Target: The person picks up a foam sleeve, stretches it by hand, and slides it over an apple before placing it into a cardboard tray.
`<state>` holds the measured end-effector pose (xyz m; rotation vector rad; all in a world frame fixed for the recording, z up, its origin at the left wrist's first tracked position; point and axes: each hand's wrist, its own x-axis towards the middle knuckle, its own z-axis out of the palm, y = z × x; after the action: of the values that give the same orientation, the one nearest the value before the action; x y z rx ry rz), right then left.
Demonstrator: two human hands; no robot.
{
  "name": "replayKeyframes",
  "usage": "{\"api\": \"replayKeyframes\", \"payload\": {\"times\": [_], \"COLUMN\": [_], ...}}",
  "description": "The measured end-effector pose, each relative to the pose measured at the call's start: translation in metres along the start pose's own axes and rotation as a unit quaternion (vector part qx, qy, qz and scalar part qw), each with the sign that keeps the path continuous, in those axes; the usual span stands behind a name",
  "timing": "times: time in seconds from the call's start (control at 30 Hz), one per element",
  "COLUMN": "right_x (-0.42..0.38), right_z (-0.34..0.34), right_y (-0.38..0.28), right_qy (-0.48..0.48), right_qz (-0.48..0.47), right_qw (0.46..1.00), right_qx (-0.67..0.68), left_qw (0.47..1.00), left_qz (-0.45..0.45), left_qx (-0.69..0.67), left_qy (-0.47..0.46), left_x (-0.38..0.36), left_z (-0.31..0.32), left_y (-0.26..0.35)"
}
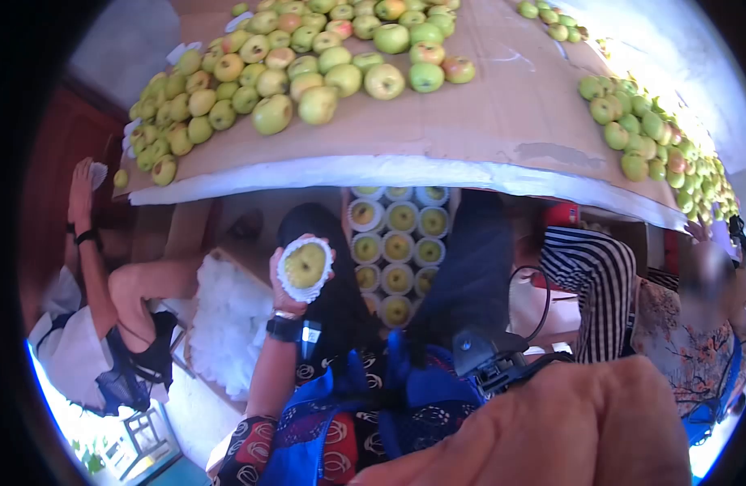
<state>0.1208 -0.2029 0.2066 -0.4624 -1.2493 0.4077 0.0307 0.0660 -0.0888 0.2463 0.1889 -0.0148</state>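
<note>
My left hand (277, 279) is closed around a yellow-green apple (305, 266) seated in a white pleated paper cup (290, 289), held up above my left thigh. Very near the camera, at the lower right, is my right hand (551, 425). Its back and knuckles show, while the fingers are hidden. A black device with a cable (490, 360) appears just beyond it. Between my legs stand rows of apples in white cups (398, 248), partly covered by the table edge at the top.
A cardboard-covered table (486, 121) with a white padded edge (405, 172) bears a large apple pile (259, 77) and another pile (648, 130) at right. White cups fill a box (223, 324) at left. People sit on both sides; the left person's hand (81, 190) holds a white cup.
</note>
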Motion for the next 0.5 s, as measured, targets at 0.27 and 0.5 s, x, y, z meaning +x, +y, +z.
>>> {"api": "replayKeyframes", "payload": {"times": [0.27,0.5], "right_x": [-0.011,-0.013], "right_z": [0.003,-0.001], "right_y": [-0.02,-0.026], "right_qy": [-0.044,-0.061], "right_qz": [0.022,0.037], "right_qw": [0.997,0.994], "right_qx": [-0.052,-0.084], "left_qw": [0.98,0.982], "left_qz": [-0.03,-0.028], "left_qx": [-0.195,-0.182], "left_qy": [-0.024,-0.039], "left_x": [0.006,0.009], "left_z": [-0.004,-0.003], "left_y": [0.004,0.002]}}
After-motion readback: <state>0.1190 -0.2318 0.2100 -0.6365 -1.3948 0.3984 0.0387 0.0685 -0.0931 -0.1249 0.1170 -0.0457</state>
